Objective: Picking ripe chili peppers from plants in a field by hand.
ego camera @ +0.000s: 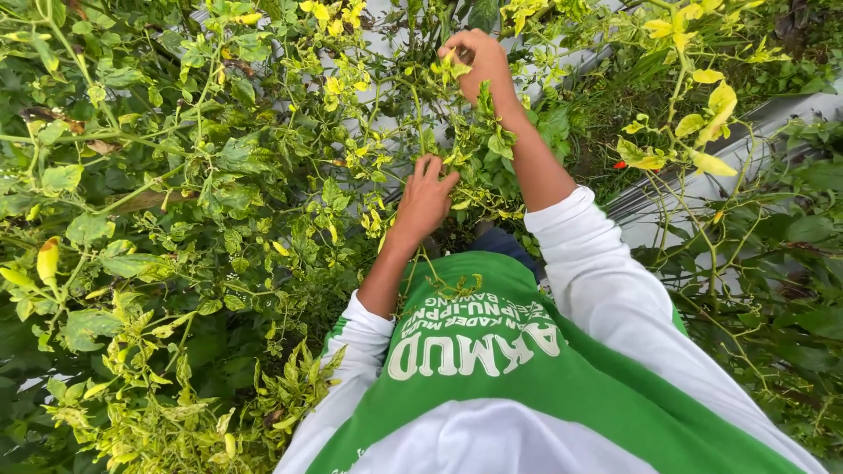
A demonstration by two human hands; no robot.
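Observation:
I look down on a leafy pepper plant [263, 167] with green and yellowing leaves. My left hand [424, 197] reaches into the foliage in the middle, fingers spread against thin stems and small leaves. My right hand [474, 61] is stretched farther out, near the top, its fingers closed around a sprig of yellow-green leaves [452, 66]. Whether a fruit is inside the grip is hidden. Both arms wear white sleeves, and a green and white shirt [492, 369] fills the bottom.
A small red pepper [620, 164] shows at the right among stems. A pale yellow pepper [48, 259] hangs at the far left. Grey ground sheeting [702, 189] lies under the plants on the right. Dense bushes crowd every side.

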